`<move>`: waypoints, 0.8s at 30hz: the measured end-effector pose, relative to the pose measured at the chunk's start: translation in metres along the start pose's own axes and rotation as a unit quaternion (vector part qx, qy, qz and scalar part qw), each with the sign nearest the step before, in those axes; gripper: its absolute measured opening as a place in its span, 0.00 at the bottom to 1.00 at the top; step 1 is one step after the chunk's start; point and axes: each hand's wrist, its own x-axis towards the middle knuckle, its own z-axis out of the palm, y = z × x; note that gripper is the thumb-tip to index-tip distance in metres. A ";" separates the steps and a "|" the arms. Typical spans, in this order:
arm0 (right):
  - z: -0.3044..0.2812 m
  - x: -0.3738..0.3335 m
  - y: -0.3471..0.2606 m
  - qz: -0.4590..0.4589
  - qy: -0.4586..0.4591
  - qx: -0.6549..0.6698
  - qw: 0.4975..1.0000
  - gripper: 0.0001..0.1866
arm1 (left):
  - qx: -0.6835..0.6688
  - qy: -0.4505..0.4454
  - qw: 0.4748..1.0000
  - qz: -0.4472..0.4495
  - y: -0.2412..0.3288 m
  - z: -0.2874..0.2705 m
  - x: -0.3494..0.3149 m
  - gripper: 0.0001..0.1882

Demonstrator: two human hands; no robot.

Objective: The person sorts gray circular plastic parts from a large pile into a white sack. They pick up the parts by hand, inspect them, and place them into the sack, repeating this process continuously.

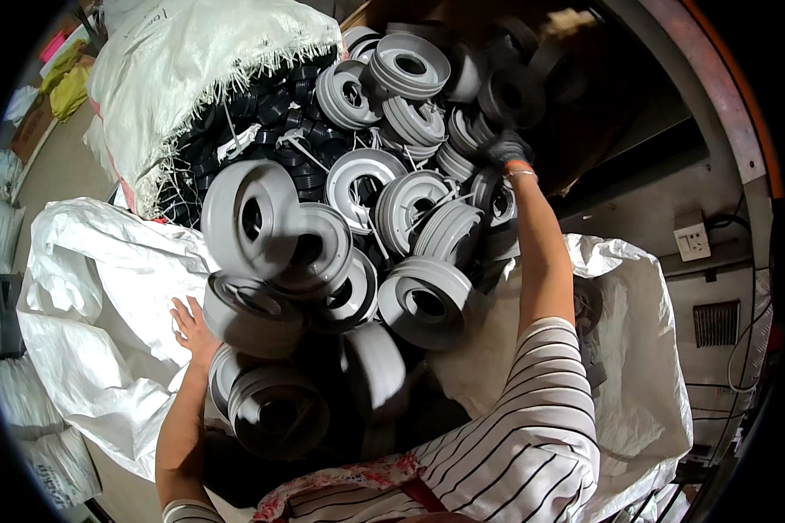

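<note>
Far left, one bulging sack (209, 39) with many black pieces (275, 106); right, one wall socket (692, 244). Gray rings (453, 231), over fifteen, overlapping, heaped mid-scene, crowd between two hands. Left hand (194, 333): fingers apart over white liner (105, 292). Gloved right hand (510, 152): far right among rings, grip can't tell.

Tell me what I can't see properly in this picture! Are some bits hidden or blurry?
All in the head view:
- Right hand: its dark glove against dark shadow hides whether its fingers grip anything.
- Gray ring nearest the shirt's middle: blur hides its details.
- Lower white sack: rings and shadow hide its bottom.
- Striped shirt: cut off by the lower edge.
</note>
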 end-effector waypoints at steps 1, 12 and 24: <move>0.014 0.000 -0.008 0.024 -0.038 0.008 0.999 0.54 | -0.048 -0.069 0.996 -0.018 0.013 -0.029 -0.008 0.49; -0.033 -0.203 -0.145 -0.567 -0.211 0.076 0.793 0.24 | -0.096 -0.064 0.993 -0.028 0.024 -0.043 0.000 0.49; 0.016 0.027 -0.062 -0.136 -0.061 0.108 0.983 0.31 | -0.059 -0.088 0.994 -0.028 0.014 -0.036 -0.006 0.51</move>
